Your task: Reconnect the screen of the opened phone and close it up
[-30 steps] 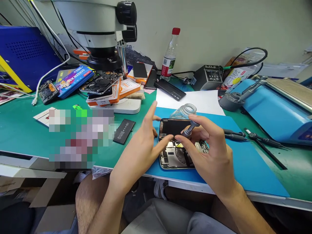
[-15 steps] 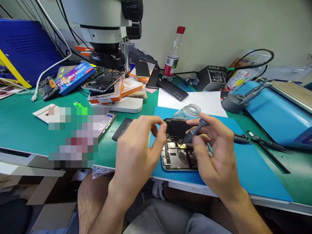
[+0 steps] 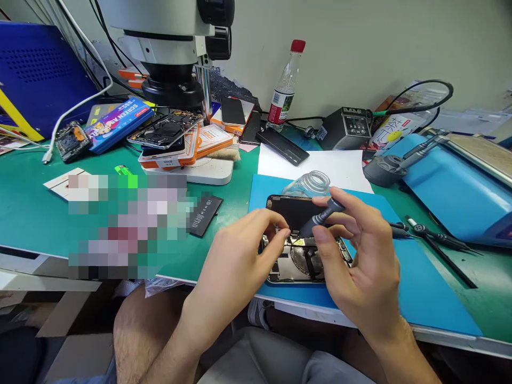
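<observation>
An opened phone (image 3: 298, 261) lies on a blue mat (image 3: 420, 288), its dark screen panel (image 3: 292, 210) folded back behind it. My right hand (image 3: 360, 266) is closed on a small grey screwdriver (image 3: 320, 217) whose tip points down into the phone's upper edge. My left hand (image 3: 240, 256) rests on the phone's left side, thumb and forefinger pinched together at the top of the chassis; what they pinch is too small to make out. A clear glass jar (image 3: 310, 184) lies just behind the screen panel.
A microscope (image 3: 176, 58) on its white base stands behind to the left, with stacked phones and boxes under it. A black battery (image 3: 204, 214) lies left of the mat. More screwdrivers (image 3: 424, 230) lie to the right. A water bottle (image 3: 284, 88), a soldering station (image 3: 346, 127) and a blue machine (image 3: 456, 181) line the back.
My left hand went from spread open above the phone to a pinch lowered onto its top left edge. My right hand and the screwdriver stayed over the phone, shifting slightly.
</observation>
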The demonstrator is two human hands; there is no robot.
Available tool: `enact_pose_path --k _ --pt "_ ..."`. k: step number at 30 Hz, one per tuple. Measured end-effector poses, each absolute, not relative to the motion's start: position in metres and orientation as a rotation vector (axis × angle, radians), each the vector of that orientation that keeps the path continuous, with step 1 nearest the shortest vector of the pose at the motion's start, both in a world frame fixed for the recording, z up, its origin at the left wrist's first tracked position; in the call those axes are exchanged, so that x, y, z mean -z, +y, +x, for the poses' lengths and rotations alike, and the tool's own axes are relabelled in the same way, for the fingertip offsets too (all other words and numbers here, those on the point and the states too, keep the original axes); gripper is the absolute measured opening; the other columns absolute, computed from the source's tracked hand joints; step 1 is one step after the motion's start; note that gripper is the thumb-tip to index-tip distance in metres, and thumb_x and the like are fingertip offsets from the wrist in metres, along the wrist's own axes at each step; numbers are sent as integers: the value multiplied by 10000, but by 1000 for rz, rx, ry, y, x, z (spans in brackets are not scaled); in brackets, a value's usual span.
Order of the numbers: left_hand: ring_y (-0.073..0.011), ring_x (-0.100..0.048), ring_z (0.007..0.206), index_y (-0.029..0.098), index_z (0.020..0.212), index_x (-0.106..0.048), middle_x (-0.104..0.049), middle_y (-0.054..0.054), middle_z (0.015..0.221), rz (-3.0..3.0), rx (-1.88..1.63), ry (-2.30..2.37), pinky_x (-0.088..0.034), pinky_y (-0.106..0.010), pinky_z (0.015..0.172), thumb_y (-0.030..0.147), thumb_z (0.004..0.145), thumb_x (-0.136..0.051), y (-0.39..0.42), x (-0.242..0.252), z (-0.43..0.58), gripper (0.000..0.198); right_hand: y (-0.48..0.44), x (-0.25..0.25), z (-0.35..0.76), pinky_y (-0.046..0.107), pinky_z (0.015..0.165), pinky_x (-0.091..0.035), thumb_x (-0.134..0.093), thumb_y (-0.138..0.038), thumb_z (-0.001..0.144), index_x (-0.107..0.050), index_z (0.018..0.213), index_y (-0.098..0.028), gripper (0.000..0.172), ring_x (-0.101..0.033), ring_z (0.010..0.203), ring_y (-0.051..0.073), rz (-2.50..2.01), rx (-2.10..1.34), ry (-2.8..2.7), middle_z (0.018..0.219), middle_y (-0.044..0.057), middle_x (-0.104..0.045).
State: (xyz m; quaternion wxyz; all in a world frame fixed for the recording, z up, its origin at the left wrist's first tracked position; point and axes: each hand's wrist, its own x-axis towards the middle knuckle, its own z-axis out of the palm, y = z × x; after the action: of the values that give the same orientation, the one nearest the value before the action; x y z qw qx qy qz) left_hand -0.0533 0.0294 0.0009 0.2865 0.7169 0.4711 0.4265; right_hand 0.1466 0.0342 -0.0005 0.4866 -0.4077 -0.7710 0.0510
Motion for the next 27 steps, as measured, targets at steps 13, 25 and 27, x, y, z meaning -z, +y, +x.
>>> enact_pose_path --k 13,25,27 --pt "-157 -687 954 253 1154 -756 -660 2 1051 2076 -1040 1311 -479 -263 771 208 1091 -626 25 8 -56 151 35 -2 148 359 823 -657 -762 -119 950 -606 1528 -374 650 -711 1109 215 -1013 -106 -1785 1343 42 -710" --pt "-175 -679 940 254 1159 -767 -652 -6 1045 2100 -993 1324 -508 -296 819 229 1099 -611 26 8 -54 169 38 -2 149 419 870 -658 -792 -88 917 -666 1462 -396 639 -742 1024 219 -928 -88 -1761 1236 8 -772" --pt "-176 -678 938 255 1160 -772 -651 -6 1039 2107 -988 1323 -510 -297 820 226 1095 -619 26 8 -55 169 39 -2 148 423 885 -653 -749 -86 948 -654 1476 -391 617 -746 1053 223 -939 -142 -1760 1272 16 -762"
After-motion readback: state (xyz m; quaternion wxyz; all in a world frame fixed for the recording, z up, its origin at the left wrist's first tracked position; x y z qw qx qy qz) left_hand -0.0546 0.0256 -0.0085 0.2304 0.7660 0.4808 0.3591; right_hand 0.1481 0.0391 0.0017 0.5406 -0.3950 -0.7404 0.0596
